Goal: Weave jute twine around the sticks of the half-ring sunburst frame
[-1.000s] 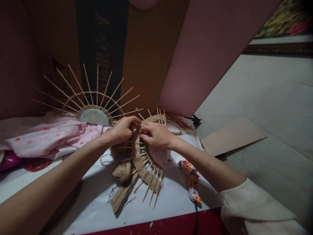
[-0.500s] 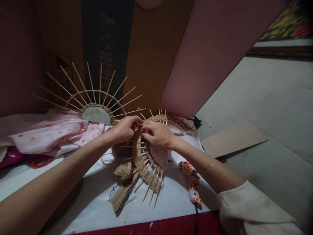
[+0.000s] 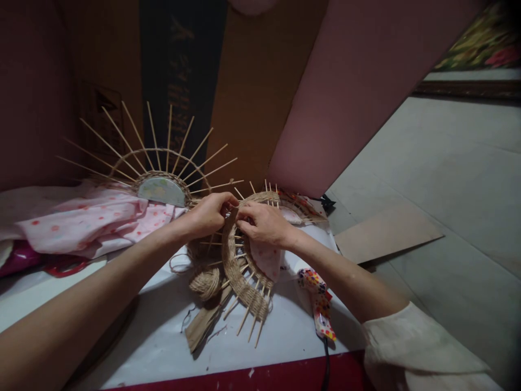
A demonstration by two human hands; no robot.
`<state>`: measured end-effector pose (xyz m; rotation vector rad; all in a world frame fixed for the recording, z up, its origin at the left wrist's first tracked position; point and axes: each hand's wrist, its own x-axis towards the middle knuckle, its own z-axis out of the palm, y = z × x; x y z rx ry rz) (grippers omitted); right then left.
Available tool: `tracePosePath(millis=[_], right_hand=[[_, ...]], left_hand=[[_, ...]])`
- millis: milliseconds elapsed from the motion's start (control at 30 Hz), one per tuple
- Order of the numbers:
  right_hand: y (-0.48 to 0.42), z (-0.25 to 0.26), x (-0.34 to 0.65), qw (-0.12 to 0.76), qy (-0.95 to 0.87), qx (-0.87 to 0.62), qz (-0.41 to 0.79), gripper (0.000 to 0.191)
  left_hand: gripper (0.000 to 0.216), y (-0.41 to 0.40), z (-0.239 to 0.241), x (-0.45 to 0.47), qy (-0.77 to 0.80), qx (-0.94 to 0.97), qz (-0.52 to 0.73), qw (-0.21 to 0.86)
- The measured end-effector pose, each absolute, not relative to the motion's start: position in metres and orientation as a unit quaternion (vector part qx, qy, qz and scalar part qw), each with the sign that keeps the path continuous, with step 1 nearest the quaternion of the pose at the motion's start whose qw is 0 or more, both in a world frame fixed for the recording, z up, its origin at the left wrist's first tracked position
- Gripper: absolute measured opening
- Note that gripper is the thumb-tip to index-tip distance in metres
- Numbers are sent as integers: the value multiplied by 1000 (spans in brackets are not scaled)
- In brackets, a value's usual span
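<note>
The left hand (image 3: 209, 214) pinches the upper part of the woven half-ring (image 3: 232, 263), and the right hand (image 3: 266, 224) grips the same piece from its inner side, with bent fingers. This piece is over the white table (image 3: 163, 336), in the middle. Just beside it lies the twine ball (image 3: 204, 283), near a brown strip (image 3: 201, 326). Farther left, a stick fan (image 3: 160, 190) stands behind the dotted cloth (image 3: 89, 222); rightward lies a flowered object (image 3: 320, 304).

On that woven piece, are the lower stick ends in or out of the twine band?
Out: the pale stick ends poke past the twine band along its outer edge.
</note>
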<state>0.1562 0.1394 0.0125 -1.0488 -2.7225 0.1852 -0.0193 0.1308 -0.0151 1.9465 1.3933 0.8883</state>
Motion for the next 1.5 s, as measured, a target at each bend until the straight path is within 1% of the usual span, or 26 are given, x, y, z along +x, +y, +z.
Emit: tracePosePath(millis=[167,333,433,533,633,700,833,1100,1333,1500], right_hand=[[139,12,152,113,-908,-399,64,14],[142,15,148,96,-881,-451,103,14],[146,15,148,92,-866,-461,171,14],[147,16,147,86,-824,-491,268,17],[143,19,145,58,-748,-542,378,22],[140,20,143,43,-712,-562,419,25],[139,18,140,50,-703,-572,420,28],[140,15,138,55,-679,-577,451,25],[134,25,131,35,-645,-593,480,25],[130,29,125,40,-639,-600,480,23]], left_hand=[[36,130,-15,-20,521,738,326,279],[36,128,-11,-18,524,747,316,263],[35,127,-9,-17,531,750,309,247],[36,127,-9,-18,535,750,304,243],[37,128,-10,-19,533,750,303,247],[36,129,-10,-19,533,750,302,248],[36,127,-7,-18,536,751,297,244],[38,124,-3,-16,540,752,295,239],[37,123,-2,-17,537,751,296,244],[38,129,-8,-19,535,744,305,258]])
